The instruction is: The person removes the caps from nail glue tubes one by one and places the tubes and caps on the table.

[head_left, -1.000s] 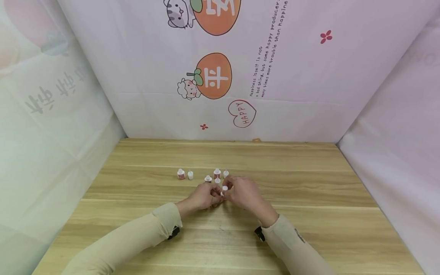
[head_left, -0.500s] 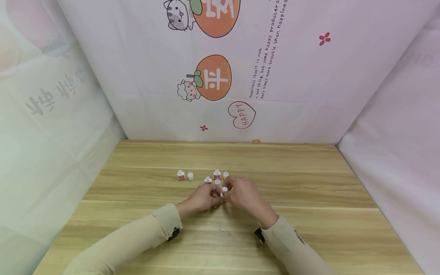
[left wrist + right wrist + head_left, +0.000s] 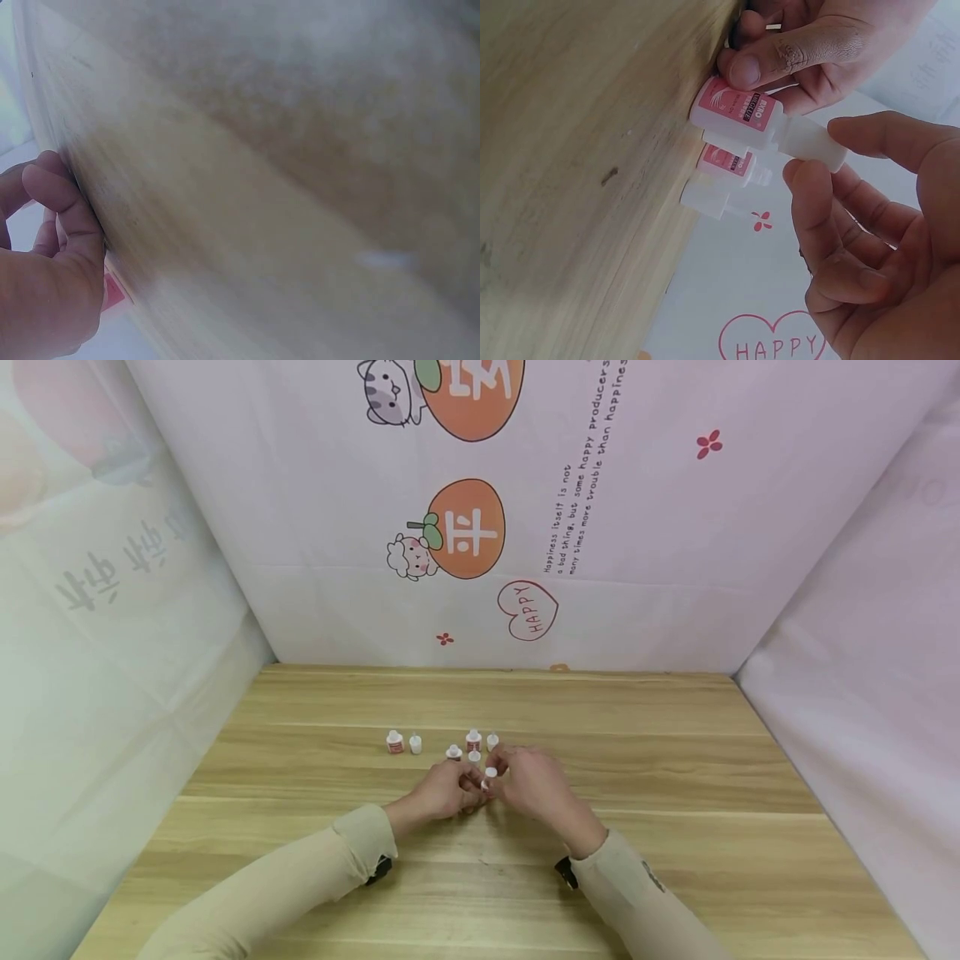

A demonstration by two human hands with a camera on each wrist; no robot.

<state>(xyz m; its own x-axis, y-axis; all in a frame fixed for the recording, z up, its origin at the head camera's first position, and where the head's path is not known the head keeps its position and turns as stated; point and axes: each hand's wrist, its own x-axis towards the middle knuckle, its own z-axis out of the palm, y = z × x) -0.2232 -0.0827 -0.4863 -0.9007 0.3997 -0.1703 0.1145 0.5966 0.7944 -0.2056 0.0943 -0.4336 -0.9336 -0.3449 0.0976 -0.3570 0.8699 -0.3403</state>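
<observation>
A small nail glue bottle (image 3: 735, 112) with a pink label stands on the table between my hands, its white cap (image 3: 814, 144) on its neck. Fingers and thumb of my left hand (image 3: 446, 789) hold the bottle's body low down. My right hand (image 3: 531, 779) pinches the cap between thumb and fingers, as the right wrist view shows. Behind it stand a second pink-labelled bottle (image 3: 726, 163) without its cap and a loose white cap (image 3: 705, 196) with a thin stem. In the left wrist view, my left hand (image 3: 52, 277) mostly hides the held bottle.
Beyond my hands stand uncapped bottles (image 3: 473, 742) and loose upturned caps (image 3: 492, 741). Farther left are another bottle (image 3: 395, 743) and its neighbouring cap (image 3: 416, 744). Printed white cloth (image 3: 637, 610) rises at the table's back edge, with white cloth on both sides.
The head view has shifted very slightly. Both hands keep the same place on the bottle and cap, with no turn of the cap that I can make out.
</observation>
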